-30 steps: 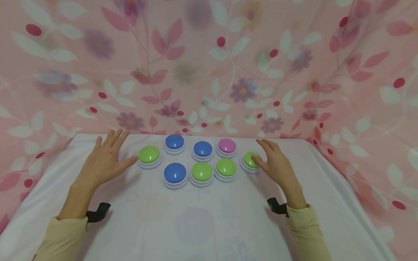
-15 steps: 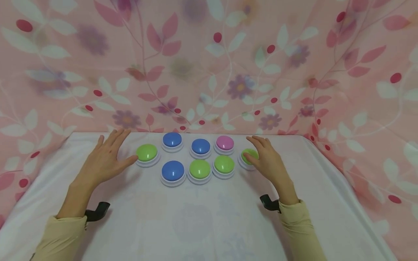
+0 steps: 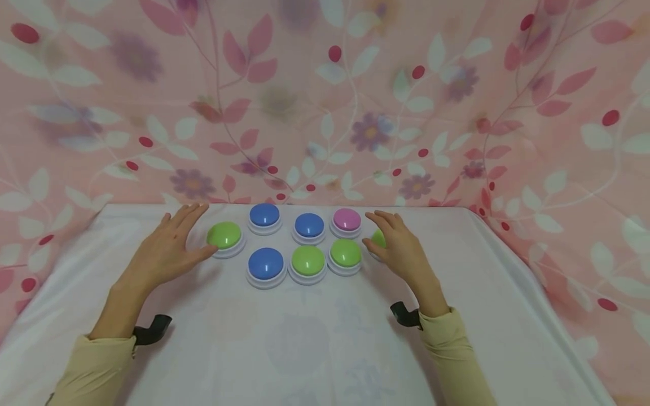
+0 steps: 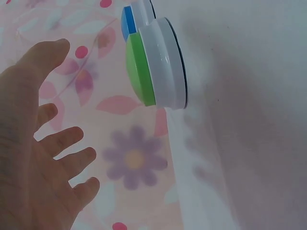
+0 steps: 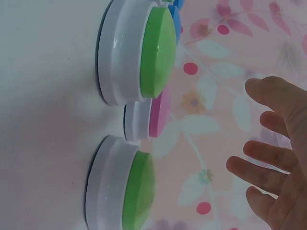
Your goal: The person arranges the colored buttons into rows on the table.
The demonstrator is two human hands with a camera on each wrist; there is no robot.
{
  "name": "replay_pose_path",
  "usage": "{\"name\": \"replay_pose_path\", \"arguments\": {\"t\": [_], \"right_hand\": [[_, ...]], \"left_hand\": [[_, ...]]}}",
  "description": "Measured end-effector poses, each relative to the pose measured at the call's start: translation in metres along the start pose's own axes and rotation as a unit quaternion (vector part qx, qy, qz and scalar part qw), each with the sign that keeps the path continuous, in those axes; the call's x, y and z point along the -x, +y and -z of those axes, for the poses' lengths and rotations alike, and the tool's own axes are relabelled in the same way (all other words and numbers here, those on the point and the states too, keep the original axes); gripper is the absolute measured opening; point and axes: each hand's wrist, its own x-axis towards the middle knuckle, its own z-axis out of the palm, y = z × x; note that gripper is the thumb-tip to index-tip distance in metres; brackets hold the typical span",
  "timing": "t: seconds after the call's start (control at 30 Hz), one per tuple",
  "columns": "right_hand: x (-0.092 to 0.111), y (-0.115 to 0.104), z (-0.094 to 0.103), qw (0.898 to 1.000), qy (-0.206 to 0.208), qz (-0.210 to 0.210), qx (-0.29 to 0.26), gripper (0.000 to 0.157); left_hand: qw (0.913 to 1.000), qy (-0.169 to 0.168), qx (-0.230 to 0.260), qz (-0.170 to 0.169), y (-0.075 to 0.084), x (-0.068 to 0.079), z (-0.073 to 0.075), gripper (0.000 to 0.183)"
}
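Dome-topped push buttons on white round bases stand on the table. My left hand (image 3: pixel 165 248) hovers at the left, fingers spread, its thumb beside the leftmost green button (image 3: pixel 224 234); in the left wrist view a gap shows between hand and green dome (image 4: pixel 139 72). My right hand (image 3: pixel 401 248) hovers over the rightmost green button (image 3: pixel 378 239) and partly hides it. In the right wrist view its loosely bent fingers stay apart from the green (image 5: pixel 139 191) and pink (image 5: pixel 160 115) domes. Neither hand holds anything.
Between the hands are three blue buttons (image 3: pixel 264 215) (image 3: pixel 309 225) (image 3: pixel 266 263), a pink one (image 3: pixel 347 219) and two green ones (image 3: pixel 307 260) (image 3: pixel 345 253). They stand on a white cloth-covered table (image 3: pixel 228 349). Pink floral cloth (image 3: pixel 304 113) hangs behind and at the sides.
My right hand has moved left, now covering more of the rightmost green button. My left hand has stayed nearly still. The whole view has shifted slightly.
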Motion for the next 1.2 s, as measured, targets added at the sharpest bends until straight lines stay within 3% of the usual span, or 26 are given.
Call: {"name": "replay_pose_path", "arguments": {"t": [0.17, 0.87, 1.2], "right_hand": [[-0.005, -0.009, -0.002, 1.000, -0.005, 0.003, -0.001, 0.060], [-0.016, -0.052, -0.035, 0.998, -0.053, 0.040, -0.023, 0.057], [-0.020, -0.077, -0.050, 0.996, -0.081, 0.043, -0.001, 0.059]], "left_hand": [[1.0000, -0.002, -0.002, -0.004, 0.002, -0.001, -0.002, 0.088], [0.9972, -0.075, 0.001, 0.011, 0.022, -0.004, -0.018, 0.088], [0.9939, -0.106, 0.032, 0.010, 0.028, -0.007, -0.025, 0.092]]}}
